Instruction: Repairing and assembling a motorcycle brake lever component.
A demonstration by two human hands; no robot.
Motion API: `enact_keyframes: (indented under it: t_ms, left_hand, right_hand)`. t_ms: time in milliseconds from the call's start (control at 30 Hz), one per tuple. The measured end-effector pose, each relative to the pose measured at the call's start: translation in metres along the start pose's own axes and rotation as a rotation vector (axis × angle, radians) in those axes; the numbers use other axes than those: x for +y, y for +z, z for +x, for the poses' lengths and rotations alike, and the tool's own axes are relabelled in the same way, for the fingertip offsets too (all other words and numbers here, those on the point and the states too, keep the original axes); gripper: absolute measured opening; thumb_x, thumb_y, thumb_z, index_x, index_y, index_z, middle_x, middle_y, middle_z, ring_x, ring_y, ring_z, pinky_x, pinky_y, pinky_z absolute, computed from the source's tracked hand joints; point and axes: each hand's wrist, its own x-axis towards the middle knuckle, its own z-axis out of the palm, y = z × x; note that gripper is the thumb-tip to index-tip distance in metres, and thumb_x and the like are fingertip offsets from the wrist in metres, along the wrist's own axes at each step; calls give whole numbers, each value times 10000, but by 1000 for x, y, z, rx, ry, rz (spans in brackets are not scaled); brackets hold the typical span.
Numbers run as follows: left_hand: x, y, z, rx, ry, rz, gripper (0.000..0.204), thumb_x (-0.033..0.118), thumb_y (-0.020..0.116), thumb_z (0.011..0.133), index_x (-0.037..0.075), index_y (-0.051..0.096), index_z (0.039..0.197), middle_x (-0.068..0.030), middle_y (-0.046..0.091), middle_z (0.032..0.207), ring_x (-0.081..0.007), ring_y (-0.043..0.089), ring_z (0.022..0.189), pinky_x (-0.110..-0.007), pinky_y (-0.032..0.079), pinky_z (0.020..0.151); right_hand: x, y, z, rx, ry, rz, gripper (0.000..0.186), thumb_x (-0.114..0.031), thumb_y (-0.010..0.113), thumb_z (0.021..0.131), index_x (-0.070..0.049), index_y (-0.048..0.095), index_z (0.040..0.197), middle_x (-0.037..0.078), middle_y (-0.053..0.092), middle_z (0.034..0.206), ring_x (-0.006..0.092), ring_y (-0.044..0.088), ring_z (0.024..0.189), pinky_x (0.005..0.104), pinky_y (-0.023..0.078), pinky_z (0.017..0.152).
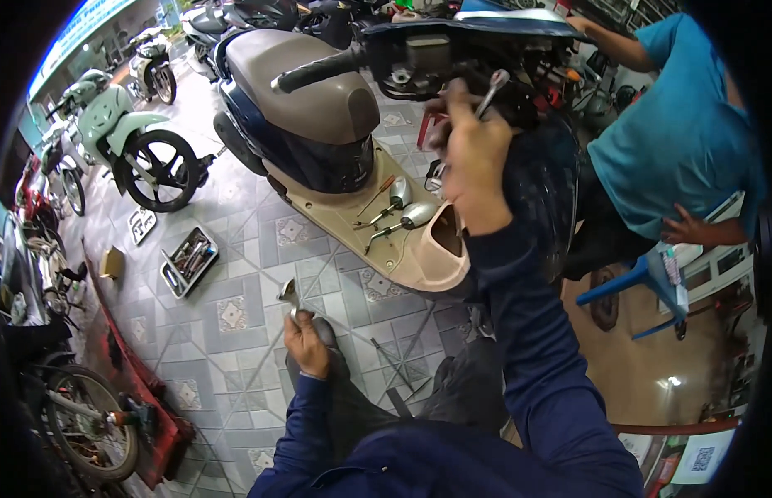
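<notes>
My right hand (471, 153) is raised at the front of a dark blue scooter (319, 158), closed around a silver wrench (491, 91) just below the handlebar (319, 70). My left hand (305, 342) rests low near my knee, holding a small shiny metal part (288, 292) above the tiled floor. On the scooter's beige footboard (411, 257) lie two chrome mirrors (409, 206) and a screwdriver (376, 196).
A person in a teal shirt (676, 133) sits on a blue plastic stool (643, 278) to the right of the scooter. An open tool tray (188, 261) lies on the floor at left. A pale green scooter (124, 137) and other motorbikes line the left side.
</notes>
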Motion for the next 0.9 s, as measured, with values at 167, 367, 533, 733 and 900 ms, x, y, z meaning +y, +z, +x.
enact_keyframes:
  t_ms: [167, 367, 533, 733, 900]
  left_hand:
    - [-39, -31, -16, 54, -103, 56, 371, 335, 530, 1042, 4, 603, 892, -39, 566, 738, -122, 487, 680, -284, 404, 635]
    - [-42, -33, -13, 7, -108, 61, 388, 337, 542, 1033, -23, 609, 907, -110, 643, 753, -188, 559, 672, -335, 446, 632]
    - [-46, -36, -13, -29, -142, 90, 391, 339, 542, 1032, -28, 608, 914, -113, 635, 734, -197, 548, 643, -341, 435, 608]
    - [-41, -29, -17, -67, -175, -3, 380, 345, 541, 1039, -16, 606, 944, -30, 602, 772, -121, 507, 706, -293, 418, 646]
    - [-56, -15, -21, -128, -239, -33, 335, 314, 550, 1038, -7, 610, 964, -14, 601, 786, -98, 501, 704, -264, 413, 639]
  right_hand:
    - [-7, 8, 33, 9, 105, -44, 229, -251, 656, 964, -33, 608, 916, 92, 655, 763, 116, 499, 498, 241, 310, 393]
    - [-5, 10, 46, -2, 272, -19, 190, -223, 652, 965, -46, 598, 923, 59, 589, 755, 112, 449, 518, 222, 282, 395]
    - [-10, 5, 52, -109, 339, -6, 130, -173, 636, 973, -55, 593, 935, 19, 530, 745, 104, 398, 512, 207, 269, 405]
    - [3, -4, 57, -153, 228, -69, 107, -149, 643, 968, -59, 597, 934, 17, 543, 752, 99, 398, 512, 206, 265, 408]
    - [10, 3, 49, -187, 206, -50, 126, -153, 674, 949, -53, 604, 915, 24, 550, 748, 97, 399, 508, 209, 267, 411]
